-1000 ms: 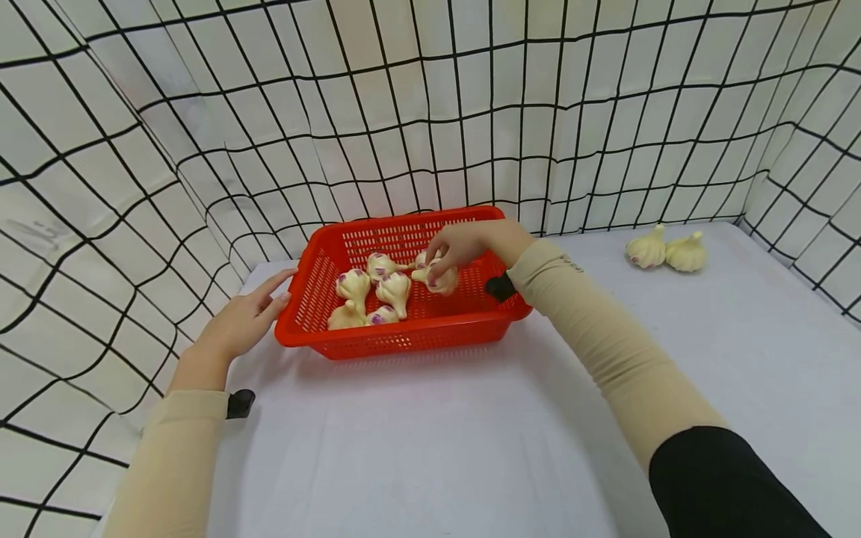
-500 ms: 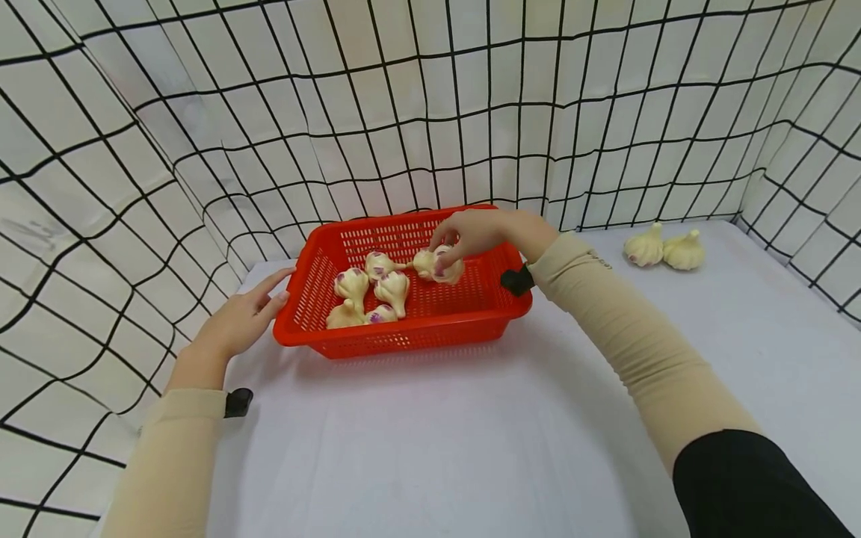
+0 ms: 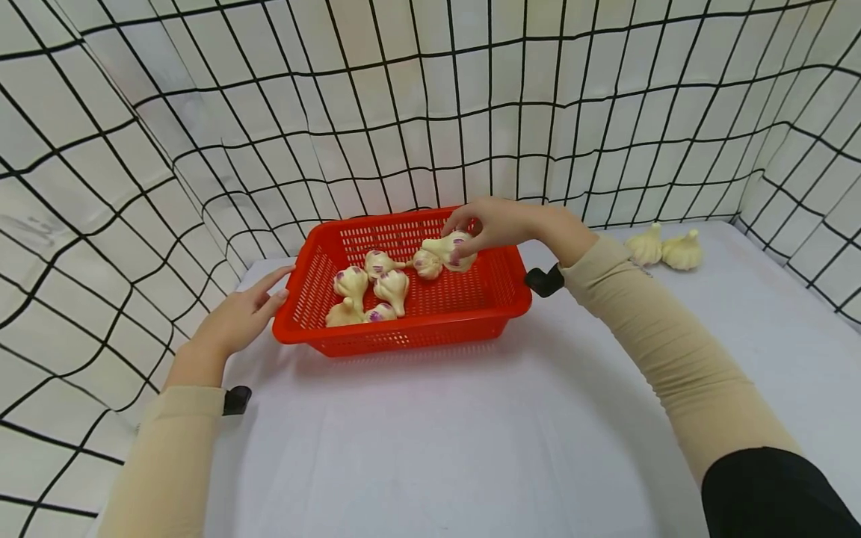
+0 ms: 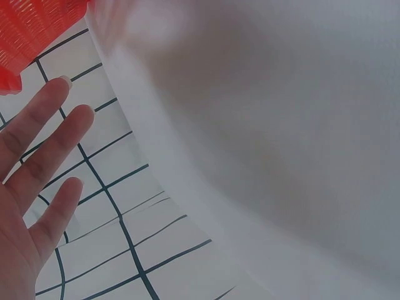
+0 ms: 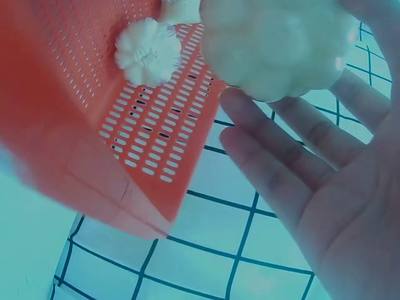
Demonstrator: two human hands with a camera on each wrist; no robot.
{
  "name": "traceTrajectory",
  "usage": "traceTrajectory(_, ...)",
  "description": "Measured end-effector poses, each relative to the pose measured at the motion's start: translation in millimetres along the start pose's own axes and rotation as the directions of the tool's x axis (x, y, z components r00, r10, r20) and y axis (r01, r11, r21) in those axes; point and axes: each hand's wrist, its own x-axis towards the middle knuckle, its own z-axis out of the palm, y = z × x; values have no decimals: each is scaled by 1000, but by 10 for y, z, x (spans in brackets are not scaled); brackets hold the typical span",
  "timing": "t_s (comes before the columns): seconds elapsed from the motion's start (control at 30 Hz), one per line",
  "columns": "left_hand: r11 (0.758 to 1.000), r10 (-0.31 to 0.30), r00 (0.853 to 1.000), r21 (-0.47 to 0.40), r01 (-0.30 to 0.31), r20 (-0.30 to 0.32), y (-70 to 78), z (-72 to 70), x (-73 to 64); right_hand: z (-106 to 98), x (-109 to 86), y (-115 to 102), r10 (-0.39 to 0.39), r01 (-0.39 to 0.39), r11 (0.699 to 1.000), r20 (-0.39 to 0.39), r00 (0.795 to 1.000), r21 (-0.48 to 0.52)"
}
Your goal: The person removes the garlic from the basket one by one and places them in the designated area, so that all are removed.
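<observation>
The bare left grip [image 4: 28, 178], palm partly showing and three fingers [image 4: 59, 142] straight and spread, lies near the red basket [image 4: 37, 25] at upper left, before a black grid [image 4: 131, 247] on white, while the pale, partly shadowed bench [image 4: 281, 156] fills the right.

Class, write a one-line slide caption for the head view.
Right-hand grip on a garlic bulb at a red basket of more garlic, with two loose bulbs lying to its right.
</observation>
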Motion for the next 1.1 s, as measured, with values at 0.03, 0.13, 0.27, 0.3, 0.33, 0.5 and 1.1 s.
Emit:
traceTrajectory(0.03, 1000, 1, 1000, -1, -1, 1, 3, -1, 1, -2, -25, 3, -3, 3, 1000, -10, 1000, 3)
traceTrajectory(0.13, 1000, 0, 1000, -4, 0, 2, 10, -4, 4, -3, -107, 2, -18, 18, 1000, -39, 999, 11)
traceTrajectory(0.27, 1000, -3, 1000, -4, 3, 0, 8, -15, 13, 6, -211, 18, -52, 54, 998, -106, 993, 19)
traceTrajectory(0.3, 1000, -2, 1000, -2, 2, -1, 5, -18, 17, 10, -236, 26, -60, 63, 998, -126, 990, 23)
traceTrajectory(0.33, 1000, 0, 1000, -2, 0, -2, 2, -20, 19, 14, -261, 35, -72, 77, 997, -147, 987, 24)
traceTrajectory(0.5, 1000, 5, 1000, -4, -5, -4, -18, -8, 19, 40, -380, 83, -130, 143, 989, -226, 965, 43)
traceTrajectory(1.1, 1000, -2, 1000, -7, 2, 3, -22, 20, 25, 106, -820, 332, -162, 197, 980, -446, 880, 34)
